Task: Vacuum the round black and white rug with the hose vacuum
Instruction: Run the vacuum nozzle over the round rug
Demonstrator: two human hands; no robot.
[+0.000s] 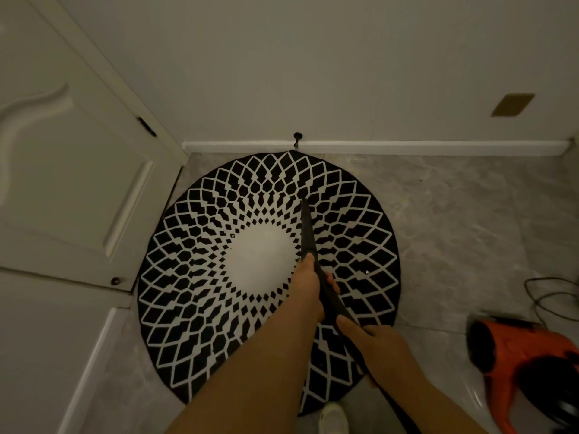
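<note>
The round black and white rug [219, 245] lies on the grey floor, with a plain white disc at its middle. A long black vacuum nozzle [307, 230] points away from me, its tip on the rug's patterned part just right of the white middle. My left hand [308, 289] grips the nozzle further forward. My right hand [372, 343] grips it closer to me, where the hose runs back out of view. The orange and black vacuum body [526, 364] sits on the floor at the lower right.
A white door [69, 170] stands at the left and a wall with a white skirting board [407, 148] runs along the far side. A doorstop [296, 139] sits behind the rug. A dark cable [545, 296] loops on the floor near the vacuum. My white shoe [333, 418] touches the rug's near edge.
</note>
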